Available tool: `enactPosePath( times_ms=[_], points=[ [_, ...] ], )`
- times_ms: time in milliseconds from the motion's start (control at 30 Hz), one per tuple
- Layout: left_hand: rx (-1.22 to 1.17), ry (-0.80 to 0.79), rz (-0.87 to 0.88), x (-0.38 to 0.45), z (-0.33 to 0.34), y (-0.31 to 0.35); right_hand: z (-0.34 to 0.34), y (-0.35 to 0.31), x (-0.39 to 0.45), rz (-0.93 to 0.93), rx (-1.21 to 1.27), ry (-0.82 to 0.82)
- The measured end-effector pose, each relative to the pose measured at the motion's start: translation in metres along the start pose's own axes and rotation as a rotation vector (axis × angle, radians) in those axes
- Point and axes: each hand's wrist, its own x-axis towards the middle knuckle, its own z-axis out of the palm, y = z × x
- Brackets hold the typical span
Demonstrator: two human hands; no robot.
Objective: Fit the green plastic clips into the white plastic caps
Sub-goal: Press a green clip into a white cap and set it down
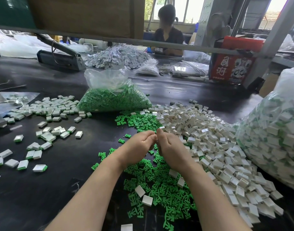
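My left hand [139, 144] and right hand [171, 147] meet fingertip to fingertip above the surface [79, 172], fingers curled inward. Whatever the grip pinches is turned away from me; only a sliver of white shows at the right fingertips, so I read the right hand as pinching a white cap [161, 127], and I cannot tell whether the left holds a green clip.

Directly beneath and ahead lie the loose green clips [159, 185], and the heap of white caps [218, 147] spreads to the right, touching them.

Judging progress: finished pieces [48, 110], white with a green edge, are scattered across the left, and the big bag at far right [276, 130] looks full of them. Still, the unopened-looking bag of clips [113, 97] and the large cap heap suggest plenty remains.

The right bag is cut off by the frame, and the far bench items are too blurred to name.
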Motion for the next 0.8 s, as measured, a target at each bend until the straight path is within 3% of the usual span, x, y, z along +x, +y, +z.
enactPosePath(
  times_ms=[233,800],
  points=[
    [-0.015,-0.017,-0.013,-0.0009,-0.0005,-0.0002,0.0009,-0.0017,0.0003,-0.033,-0.088,0.025],
    [-0.180,-0.048,-0.014,-0.0031,-0.0003,0.0019,0.0038,-0.0027,0.0005,-0.065,-0.044,0.063]
  ],
)
